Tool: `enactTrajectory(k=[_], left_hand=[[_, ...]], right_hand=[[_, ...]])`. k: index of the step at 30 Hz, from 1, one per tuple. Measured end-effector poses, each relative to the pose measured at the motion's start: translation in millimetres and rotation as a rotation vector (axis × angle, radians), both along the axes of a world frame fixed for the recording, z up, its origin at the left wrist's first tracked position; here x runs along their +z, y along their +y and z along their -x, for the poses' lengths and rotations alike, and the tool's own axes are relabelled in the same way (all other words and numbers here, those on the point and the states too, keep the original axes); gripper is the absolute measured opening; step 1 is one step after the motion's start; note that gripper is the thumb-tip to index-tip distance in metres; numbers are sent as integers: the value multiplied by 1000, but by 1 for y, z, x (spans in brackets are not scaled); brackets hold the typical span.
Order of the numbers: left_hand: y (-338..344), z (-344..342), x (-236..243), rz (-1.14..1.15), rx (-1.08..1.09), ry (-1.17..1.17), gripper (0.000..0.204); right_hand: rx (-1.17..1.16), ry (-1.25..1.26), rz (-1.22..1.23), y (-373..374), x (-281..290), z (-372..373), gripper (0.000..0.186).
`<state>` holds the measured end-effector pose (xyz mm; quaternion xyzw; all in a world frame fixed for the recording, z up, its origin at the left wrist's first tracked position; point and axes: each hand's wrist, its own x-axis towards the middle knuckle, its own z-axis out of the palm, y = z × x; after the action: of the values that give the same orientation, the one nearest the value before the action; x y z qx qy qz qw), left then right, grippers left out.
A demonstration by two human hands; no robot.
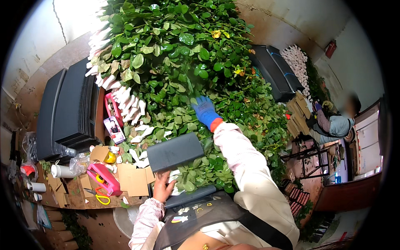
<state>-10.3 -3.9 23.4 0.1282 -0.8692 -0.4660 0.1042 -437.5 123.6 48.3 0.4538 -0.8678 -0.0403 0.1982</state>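
Nearest the camera, a dark apron with small printed motifs [198, 217] covers the wearer's front, just below the hands. Far left of the left hand stand stacked dark grey ribbed boards [77, 104]. Nearer that hand, on the brown surface [77, 195], are a white lidded cylinder [58, 171], scissors with yellow handles [102, 196], a bright pink tape dispenser [105, 180] and flat brown cardboard [132, 180].

The bare left hand [162, 188] is at the lower edge of a dark grey ribbed rectangular panel [175, 152], fingers partly spread; whether it grips the edge I cannot tell. Leafy green stems [179, 62] lie beyond and around both hands, their white ends [129, 104] pointing left. Right of the panel, the right hand, in a blue glove [205, 111], reaches among the leaves with fingers extended; whether it holds a stem I cannot tell. Well right of it are folded black boards [271, 73] and a person in a light blue top [339, 125].
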Motion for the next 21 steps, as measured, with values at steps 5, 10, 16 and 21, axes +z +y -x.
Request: enactTrajectory(k=[5,10,16,21], left_hand=[[-2,-11,-8,-16,50,16,53],[-1,-7,-14,-20,29,33,51],[-2,-8,-10,-70,33,-13,52],[-5,-6,-16,-100,38,-85,52]], right_hand=[[80,-257,-23,-46,71,-32,22],[-47,-194,152,32,93,-1,18],[118,-167,423,86,140,-27,31],[117,-447,325,75,135,-40,39]])
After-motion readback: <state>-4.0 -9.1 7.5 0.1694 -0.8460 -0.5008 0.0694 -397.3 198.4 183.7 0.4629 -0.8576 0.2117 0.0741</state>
